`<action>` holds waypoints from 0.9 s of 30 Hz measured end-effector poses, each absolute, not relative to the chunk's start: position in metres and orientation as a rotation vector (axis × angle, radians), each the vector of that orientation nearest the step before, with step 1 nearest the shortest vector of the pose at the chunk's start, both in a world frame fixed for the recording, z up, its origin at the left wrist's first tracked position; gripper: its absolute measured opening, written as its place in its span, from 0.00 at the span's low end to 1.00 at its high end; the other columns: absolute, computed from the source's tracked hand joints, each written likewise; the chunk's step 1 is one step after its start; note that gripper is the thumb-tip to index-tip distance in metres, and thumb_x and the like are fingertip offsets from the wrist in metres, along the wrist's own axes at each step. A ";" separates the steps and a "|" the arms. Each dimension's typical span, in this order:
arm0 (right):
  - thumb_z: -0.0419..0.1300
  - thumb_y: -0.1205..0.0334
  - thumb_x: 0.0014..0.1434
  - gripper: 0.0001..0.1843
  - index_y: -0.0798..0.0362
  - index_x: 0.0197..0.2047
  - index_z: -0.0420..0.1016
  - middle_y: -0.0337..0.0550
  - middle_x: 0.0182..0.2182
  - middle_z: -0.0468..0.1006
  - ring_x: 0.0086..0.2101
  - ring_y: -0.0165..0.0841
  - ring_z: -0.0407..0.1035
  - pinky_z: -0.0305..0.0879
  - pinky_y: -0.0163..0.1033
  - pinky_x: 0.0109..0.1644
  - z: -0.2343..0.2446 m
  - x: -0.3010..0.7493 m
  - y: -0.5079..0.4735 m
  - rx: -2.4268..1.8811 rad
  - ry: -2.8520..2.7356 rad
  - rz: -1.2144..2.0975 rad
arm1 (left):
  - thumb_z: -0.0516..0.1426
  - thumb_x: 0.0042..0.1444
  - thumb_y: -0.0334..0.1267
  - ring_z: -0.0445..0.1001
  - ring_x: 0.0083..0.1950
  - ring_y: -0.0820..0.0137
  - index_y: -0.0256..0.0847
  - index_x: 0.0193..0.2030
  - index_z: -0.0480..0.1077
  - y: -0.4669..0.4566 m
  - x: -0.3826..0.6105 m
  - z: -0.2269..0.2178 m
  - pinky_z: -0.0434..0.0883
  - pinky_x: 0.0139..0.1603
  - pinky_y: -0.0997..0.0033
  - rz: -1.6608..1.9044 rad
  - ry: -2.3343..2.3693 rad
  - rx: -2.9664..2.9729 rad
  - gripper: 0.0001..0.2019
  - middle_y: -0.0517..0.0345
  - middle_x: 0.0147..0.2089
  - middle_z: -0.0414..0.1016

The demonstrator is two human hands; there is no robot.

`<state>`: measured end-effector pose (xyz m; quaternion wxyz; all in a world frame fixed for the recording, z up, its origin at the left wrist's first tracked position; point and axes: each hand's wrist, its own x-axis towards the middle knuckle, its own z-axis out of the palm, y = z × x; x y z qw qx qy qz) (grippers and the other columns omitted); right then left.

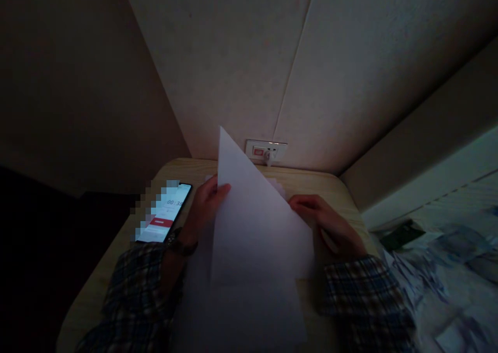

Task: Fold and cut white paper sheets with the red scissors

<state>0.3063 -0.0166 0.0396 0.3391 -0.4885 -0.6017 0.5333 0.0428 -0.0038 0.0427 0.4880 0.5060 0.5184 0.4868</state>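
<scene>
A white sheet of paper (257, 228) with a slanting upper edge and a pointed top corner is held up in front of me. My left hand (206, 202) pinches its left edge, thumb on the near side. At the slanting right edge, my right hand (322, 215) is closed with its fingertips on the paper. Below it, more white paper (241, 316) lies on the wooden table (350, 202); how many sheets cannot be told. A lit phone (167, 213) with a running timer lies left of my left hand.
A wall socket (266, 150) with a plug in it sits just behind the table's far edge. To the right, a green box (402, 236) and scattered papers and plastic (439, 280) lie on a pale surface. Dark space borders the table's left side.
</scene>
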 end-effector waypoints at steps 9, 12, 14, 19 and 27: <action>0.60 0.53 0.53 0.12 0.53 0.26 0.72 0.36 0.22 0.70 0.26 0.30 0.63 0.58 0.35 0.32 0.037 0.290 -0.006 -1.048 -1.765 1.439 | 0.55 0.52 0.42 0.72 0.39 0.64 0.36 0.49 0.69 -0.009 0.050 0.039 0.67 0.34 0.72 0.689 0.991 1.349 0.19 0.54 0.41 0.76; 0.56 0.52 0.56 0.19 0.54 0.19 0.65 0.33 0.16 0.62 0.20 0.26 0.56 0.51 0.33 0.25 0.028 0.286 -0.002 -1.101 -1.822 1.430 | 0.54 0.53 0.42 0.72 0.42 0.63 0.36 0.51 0.68 -0.009 0.051 0.034 0.68 0.37 0.71 0.653 0.949 1.402 0.20 0.53 0.44 0.75; 0.54 0.51 0.57 0.19 0.54 0.21 0.65 0.33 0.16 0.62 0.19 0.25 0.56 0.50 0.33 0.24 0.026 0.285 -0.002 -1.089 -1.803 1.413 | 0.54 0.53 0.42 0.72 0.43 0.62 0.36 0.52 0.67 -0.008 0.052 0.031 0.68 0.39 0.70 0.628 0.939 1.423 0.21 0.52 0.45 0.75; 0.58 0.51 0.54 0.13 0.53 0.28 0.66 0.32 0.19 0.64 0.21 0.26 0.57 0.51 0.33 0.24 0.030 0.278 -0.006 -1.072 -1.624 1.382 | 0.51 0.55 0.41 0.72 0.43 0.63 0.36 0.54 0.65 -0.012 0.056 0.028 0.68 0.40 0.69 0.500 0.881 1.505 0.20 0.52 0.47 0.74; 0.52 0.49 0.57 0.18 0.54 0.24 0.64 0.36 0.22 0.64 0.24 0.28 0.58 0.53 0.33 0.27 0.032 0.275 -0.007 -1.147 -1.704 1.315 | 0.47 0.55 0.34 0.70 0.47 0.65 0.38 0.55 0.64 -0.015 0.060 0.022 0.65 0.48 0.69 0.403 0.870 1.722 0.20 0.55 0.51 0.72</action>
